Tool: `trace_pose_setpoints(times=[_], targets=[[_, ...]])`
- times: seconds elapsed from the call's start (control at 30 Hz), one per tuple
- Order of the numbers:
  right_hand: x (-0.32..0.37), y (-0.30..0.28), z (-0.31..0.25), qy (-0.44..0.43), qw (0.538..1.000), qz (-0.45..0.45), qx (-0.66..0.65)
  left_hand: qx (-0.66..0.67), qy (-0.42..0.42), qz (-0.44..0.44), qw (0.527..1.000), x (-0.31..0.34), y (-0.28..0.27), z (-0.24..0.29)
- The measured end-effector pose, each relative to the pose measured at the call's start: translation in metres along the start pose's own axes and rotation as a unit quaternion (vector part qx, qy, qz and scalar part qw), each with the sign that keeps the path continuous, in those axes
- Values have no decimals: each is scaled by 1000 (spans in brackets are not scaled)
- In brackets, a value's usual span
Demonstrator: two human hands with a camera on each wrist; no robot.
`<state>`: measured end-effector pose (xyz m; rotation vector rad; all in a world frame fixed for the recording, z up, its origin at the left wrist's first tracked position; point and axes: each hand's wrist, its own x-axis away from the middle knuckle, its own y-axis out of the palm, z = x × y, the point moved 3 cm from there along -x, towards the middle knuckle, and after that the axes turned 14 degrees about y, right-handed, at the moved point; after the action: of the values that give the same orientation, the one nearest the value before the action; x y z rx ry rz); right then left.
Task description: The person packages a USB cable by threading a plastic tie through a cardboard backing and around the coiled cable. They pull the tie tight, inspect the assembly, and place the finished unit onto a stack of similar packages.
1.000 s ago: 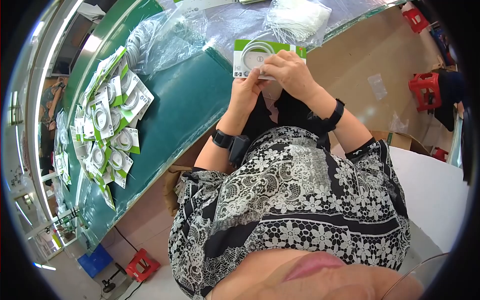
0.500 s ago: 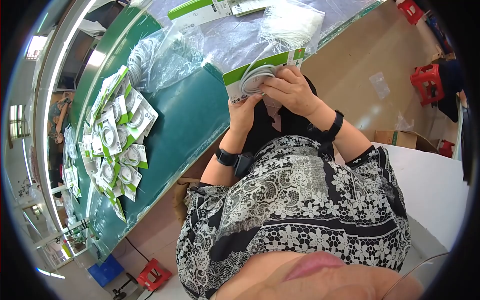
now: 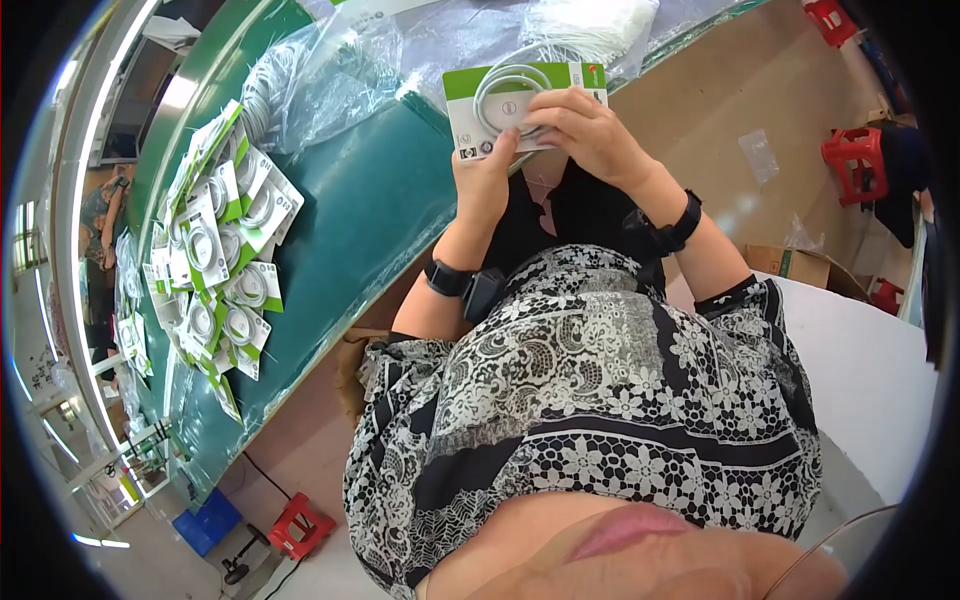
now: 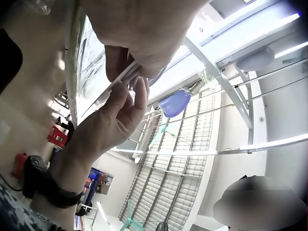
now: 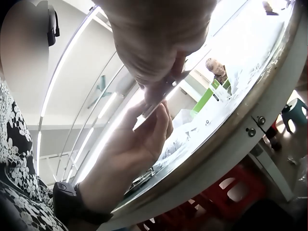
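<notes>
In the head view both hands hold a green and white packaging card (image 3: 462,115) with a coiled white cable (image 3: 510,75) on its face. My left hand (image 3: 483,188) grips the lower left part, its thumb on the front beside the coil. My right hand (image 3: 598,140) pinches the cable and card at the lower right, fingers curled over the front. The card stands nearly face-on to the head camera. Seen from the left wrist, it is edge-on between the two hands, and its back side is hidden.
A pile of carded cables (image 3: 205,245) lies on the green table (image 3: 350,215). Behind it are a bundle of loose cables (image 3: 265,95) and clear plastic bags (image 3: 350,75). Thin white strips (image 3: 590,25) lie beyond the card. A red stool (image 3: 855,165) stands at right.
The card tilted, with its left end lower, half a second ago, and is now turned back level and raised a little. Both hands keep hold of it throughout.
</notes>
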<state>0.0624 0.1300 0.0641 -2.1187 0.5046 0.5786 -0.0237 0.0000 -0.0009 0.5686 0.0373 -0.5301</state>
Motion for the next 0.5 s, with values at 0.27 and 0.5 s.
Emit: trace_pose_setpoints(times=[0.27, 0.5], targets=[[-2, 3, 10, 60, 995, -46, -72, 108, -31, 1, 994, -2, 10, 4], [-4, 12, 12, 26, 999, -4, 32, 50, -4, 18, 999, -7, -2, -2]])
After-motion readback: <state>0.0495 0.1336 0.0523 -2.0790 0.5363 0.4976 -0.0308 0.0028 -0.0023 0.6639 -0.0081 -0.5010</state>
